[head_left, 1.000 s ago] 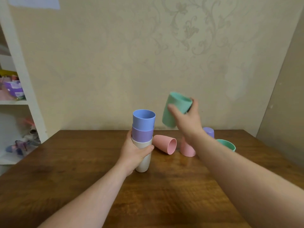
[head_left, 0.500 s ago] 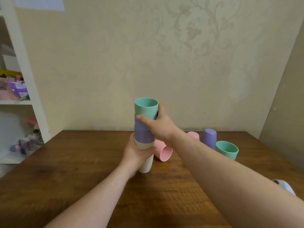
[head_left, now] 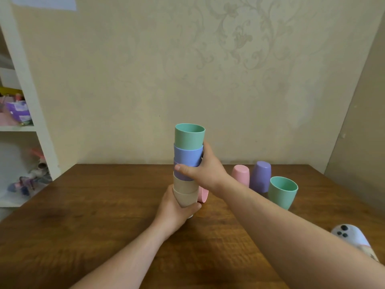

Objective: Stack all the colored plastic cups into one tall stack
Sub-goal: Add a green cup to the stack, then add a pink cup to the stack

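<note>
Cups number nine in view: a stack (head_left: 187, 170) of five stands upright near the middle of the wooden table (head_left: 83, 226), reading from the top green, blue, purple and two beige. The left hand (head_left: 177, 209) is wrapped around the bottom beige cup, and the right hand (head_left: 203, 171) is closed around the blue and purple ones. Behind the stack lies one pink cup (head_left: 203, 195) on its side. To the right stand one inverted pink cup (head_left: 241, 175), one inverted purple cup (head_left: 260, 176) and one upright green cup (head_left: 282, 191).
</note>
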Demonstrator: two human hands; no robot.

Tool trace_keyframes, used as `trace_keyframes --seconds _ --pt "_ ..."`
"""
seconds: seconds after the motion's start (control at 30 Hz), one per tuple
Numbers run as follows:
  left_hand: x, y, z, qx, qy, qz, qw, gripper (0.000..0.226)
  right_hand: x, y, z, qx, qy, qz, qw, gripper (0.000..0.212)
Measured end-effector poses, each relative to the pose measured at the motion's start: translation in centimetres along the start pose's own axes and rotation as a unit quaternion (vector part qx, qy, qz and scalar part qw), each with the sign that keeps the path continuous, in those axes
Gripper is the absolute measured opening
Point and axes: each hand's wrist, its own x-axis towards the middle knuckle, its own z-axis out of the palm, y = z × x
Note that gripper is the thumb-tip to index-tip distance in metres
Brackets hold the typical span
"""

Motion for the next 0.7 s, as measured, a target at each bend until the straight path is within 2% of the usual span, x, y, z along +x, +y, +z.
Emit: trace_keyframes --seconds 0.07,0.2,0.27,0.3,0.37,0.43,0.53,0.6,0.7 --pt "0.1 -0.1 0.3 0.106 -0.003 0.02 0.994 0.08 -0.5 0.6 -0.5 -0.002 0.003 -0.005 1.0 0.093" --pt "-0.4 0.3 -0.1 0.203 -0.082 0.066 0.974 0.104 -1.7 2.4 -1.7 -0.002 0.014 -0.008 1.0 0.105" --pt "0.2 0.5 -0.6 0.282 -0.093 0.113 0.948 0.095 -2.7 3.5 -2.1 0.009 0.026 -0.003 1.0 0.107" --pt "0.7 0.8 -0.9 0.312 -0.074 0.136 0.937 0.088 -3.1 4.1 -2.3 0.016 0.035 -0.005 0.999 0.104" --pt "2.2 1.8 -1.4 0.344 -0.019 0.169 0.923 0.076 -3.8 5.0 -2.9 0.037 0.061 -0.011 0.997 0.091" --pt "3.9 3.1 -1.6 0.365 -0.008 0.192 0.911 0.075 -4.1 5.3 -3.6 0.048 0.085 -0.011 0.995 0.081" --pt "6.3 4.2 -0.7 0.409 -0.082 0.175 0.892 0.087 -4.1 5.6 -4.9 0.023 0.11 -0.015 0.994 0.079" --pt "7.2 3.6 0.2 0.403 -0.132 0.129 0.896 0.095 -4.0 5.7 -5.6 0.014 0.125 -0.02 0.992 0.08" --pt "6.9 2.0 1.1 0.378 -0.111 0.093 0.914 0.089 -3.7 5.8 -5.7 0.015 0.114 -0.021 0.993 0.08"
